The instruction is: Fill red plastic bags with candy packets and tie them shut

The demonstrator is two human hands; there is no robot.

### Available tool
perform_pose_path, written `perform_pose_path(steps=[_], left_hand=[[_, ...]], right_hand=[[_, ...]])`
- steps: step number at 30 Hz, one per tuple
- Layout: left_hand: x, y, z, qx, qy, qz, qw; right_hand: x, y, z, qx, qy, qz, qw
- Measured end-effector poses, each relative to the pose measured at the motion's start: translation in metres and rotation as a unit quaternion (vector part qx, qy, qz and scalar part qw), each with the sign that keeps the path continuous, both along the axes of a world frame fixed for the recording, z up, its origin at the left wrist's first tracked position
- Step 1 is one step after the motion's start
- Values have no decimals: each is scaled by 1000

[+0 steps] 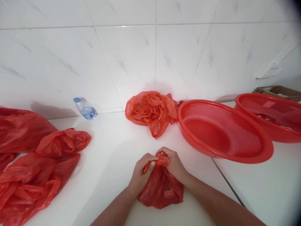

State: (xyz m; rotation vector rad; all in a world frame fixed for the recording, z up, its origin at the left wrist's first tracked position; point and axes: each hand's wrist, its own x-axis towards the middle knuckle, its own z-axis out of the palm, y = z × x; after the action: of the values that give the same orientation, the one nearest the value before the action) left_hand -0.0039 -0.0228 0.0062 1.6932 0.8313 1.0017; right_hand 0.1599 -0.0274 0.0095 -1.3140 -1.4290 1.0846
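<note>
A red plastic bag (162,191) stands on the white table close in front of me, with something small and pale showing faintly through its lower right side. Its gathered neck is twisted between my two hands. My left hand (143,172) is closed, its thumb and fingers pinching a strip of the bag's top. My right hand (175,164) curls around the other side of the neck, fingers bent over the bunched plastic. Just beyond my hands lies a crumpled heap of red plastic bags (150,110) against the wall.
A red perforated basket (225,158) stands to the right, with a second red basket (282,136) holding dark items behind it. A cardboard box (277,89) is at the far right. Several filled red bags (25,131) lie left; a water bottle (86,110) leans near the tiled wall.
</note>
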Motion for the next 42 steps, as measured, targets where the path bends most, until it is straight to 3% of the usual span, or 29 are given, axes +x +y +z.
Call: perform_pose_path(steps=[6,17,22,29,34,42], left_hand=[[-1,0,-2,77,47,-22,996],[1,0,-2,92,122,-14,988],[3,1,-1,87,69,-10,994],[2,3,-3,66,84,2,994],[1,4,-2,72,88,17,993],[0,3,-5,103,98,-3,990]], right_hand=[[0,-1,-1,-1,59,-2,998],[7,8,-2,-118,178,23,977],[9,10,-4,-114,192,11,975],[15,6,4,-133,230,53,963],[22,9,2,-127,327,86,932],[31,17,-8,-113,353,35,928]])
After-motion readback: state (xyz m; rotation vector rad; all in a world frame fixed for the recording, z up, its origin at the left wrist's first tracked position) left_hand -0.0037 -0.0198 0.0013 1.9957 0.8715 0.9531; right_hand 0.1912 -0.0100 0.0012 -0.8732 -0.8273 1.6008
